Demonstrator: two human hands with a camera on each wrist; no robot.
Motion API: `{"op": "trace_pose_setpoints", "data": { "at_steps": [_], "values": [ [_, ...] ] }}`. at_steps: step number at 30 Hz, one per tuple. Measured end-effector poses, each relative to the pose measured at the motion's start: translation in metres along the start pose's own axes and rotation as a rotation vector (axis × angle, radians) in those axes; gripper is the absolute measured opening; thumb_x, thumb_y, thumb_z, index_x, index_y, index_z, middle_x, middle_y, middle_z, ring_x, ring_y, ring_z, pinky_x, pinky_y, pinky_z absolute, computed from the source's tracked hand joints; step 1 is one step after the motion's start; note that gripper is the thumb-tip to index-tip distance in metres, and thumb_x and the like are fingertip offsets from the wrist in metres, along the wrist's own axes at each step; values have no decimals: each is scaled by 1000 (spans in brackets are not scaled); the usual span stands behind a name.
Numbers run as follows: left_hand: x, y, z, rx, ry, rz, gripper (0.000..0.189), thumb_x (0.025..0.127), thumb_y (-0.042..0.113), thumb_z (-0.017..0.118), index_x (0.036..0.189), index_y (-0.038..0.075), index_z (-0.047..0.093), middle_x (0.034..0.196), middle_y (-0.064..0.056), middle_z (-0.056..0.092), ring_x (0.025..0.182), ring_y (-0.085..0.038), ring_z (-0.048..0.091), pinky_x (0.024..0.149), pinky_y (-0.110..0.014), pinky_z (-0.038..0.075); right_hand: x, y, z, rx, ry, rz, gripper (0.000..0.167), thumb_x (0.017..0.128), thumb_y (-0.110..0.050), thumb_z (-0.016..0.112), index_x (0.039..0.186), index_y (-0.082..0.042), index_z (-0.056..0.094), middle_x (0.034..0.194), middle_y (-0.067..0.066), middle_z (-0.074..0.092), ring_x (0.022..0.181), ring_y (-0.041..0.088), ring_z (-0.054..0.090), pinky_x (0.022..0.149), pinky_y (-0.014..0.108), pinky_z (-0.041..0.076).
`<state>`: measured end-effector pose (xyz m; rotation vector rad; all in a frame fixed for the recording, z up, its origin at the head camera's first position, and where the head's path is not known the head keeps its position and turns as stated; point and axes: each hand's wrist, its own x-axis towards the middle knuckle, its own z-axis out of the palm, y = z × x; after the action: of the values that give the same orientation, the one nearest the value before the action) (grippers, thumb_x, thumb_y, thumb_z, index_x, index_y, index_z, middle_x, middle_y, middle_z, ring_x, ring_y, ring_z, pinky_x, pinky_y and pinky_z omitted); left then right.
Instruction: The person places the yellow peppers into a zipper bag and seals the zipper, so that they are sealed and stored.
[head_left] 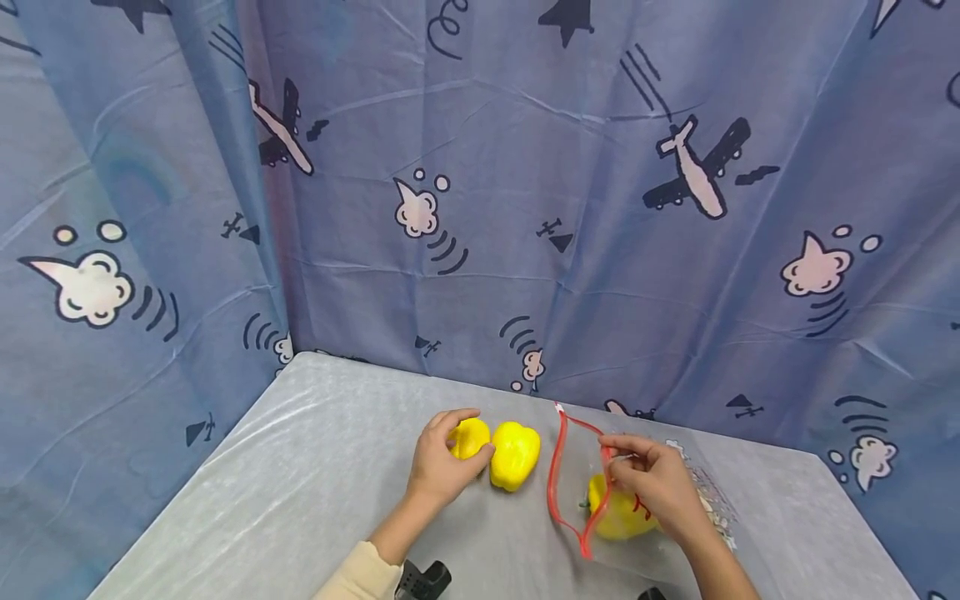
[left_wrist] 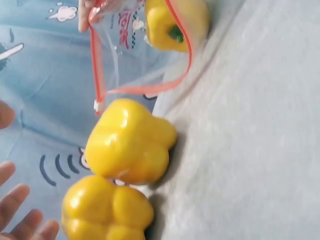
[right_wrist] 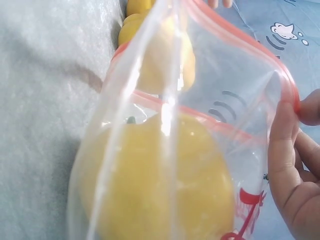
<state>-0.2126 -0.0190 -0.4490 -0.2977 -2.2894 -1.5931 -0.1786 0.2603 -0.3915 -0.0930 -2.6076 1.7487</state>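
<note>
My right hand (head_left: 656, 479) pinches the red zip rim of a clear zip bag (right_wrist: 210, 120) between thumb and fingers, and the bag's mouth gapes toward the left. Inside the bag lies a yellow bell pepper (right_wrist: 160, 185) with a green stem. Two more yellow bell peppers sit side by side on the table, the right one (head_left: 514, 456) next to the bag's mouth. Around the left pepper (head_left: 469, 438) my left hand (head_left: 442, 462) reaches with spread fingers. In the left wrist view its fingertips (left_wrist: 17, 200) show apart from that pepper (left_wrist: 107, 210).
A pale sheet covers the table (head_left: 300, 467). Behind and to the left hangs a blue curtain (head_left: 480, 250) printed with planes and clouds. A black device (head_left: 423, 579) shows by the left sleeve at the lower edge of the head view.
</note>
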Motion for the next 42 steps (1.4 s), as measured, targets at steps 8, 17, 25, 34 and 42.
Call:
{"op": "trace_pose_setpoints", "data": {
  "at_steps": [8, 17, 25, 34, 42],
  "values": [
    [1, -13, -5, 66, 43, -78, 46, 73, 28, 80, 116, 19, 66, 124, -4, 62, 119, -28, 54, 99, -47, 45, -2, 1, 0, -12, -1, -1, 40, 84, 2, 60, 124, 5, 60, 96, 8, 64, 73, 13, 64, 68, 28, 58],
    [-1, -26, -1, 116, 24, -207, 69, 65, 29, 85, 128, 17, 58, 131, -12, 53, 121, -33, 49, 98, -53, 43, -2, 0, 0, 11, -6, -4, 40, 84, 4, 59, 124, 6, 60, 94, 13, 66, 72, 16, 66, 68, 29, 59],
    [-2, -38, 5, 85, -23, -270, 81, 64, 27, 87, 135, 17, 49, 127, -14, 52, 113, -29, 53, 93, -49, 45, -2, 2, 0, 7, -5, -9, 40, 83, 4, 59, 124, 6, 60, 95, 13, 65, 72, 15, 65, 68, 29, 59],
    [-3, -41, 8, 82, -27, -274, 79, 62, 24, 88, 131, 14, 50, 122, -13, 54, 108, -27, 54, 90, -46, 45, 0, 4, 0, 4, -22, -25, 40, 84, 3, 60, 124, 6, 60, 97, 10, 67, 71, 15, 65, 67, 28, 58],
    [-3, -44, 5, 45, -38, -280, 77, 64, 26, 87, 131, 17, 51, 121, -10, 53, 104, -24, 54, 85, -43, 47, -1, 3, -1, 7, -21, -18, 40, 84, 2, 61, 124, 6, 60, 98, 11, 66, 71, 15, 65, 67, 28, 58]
  ]
}}
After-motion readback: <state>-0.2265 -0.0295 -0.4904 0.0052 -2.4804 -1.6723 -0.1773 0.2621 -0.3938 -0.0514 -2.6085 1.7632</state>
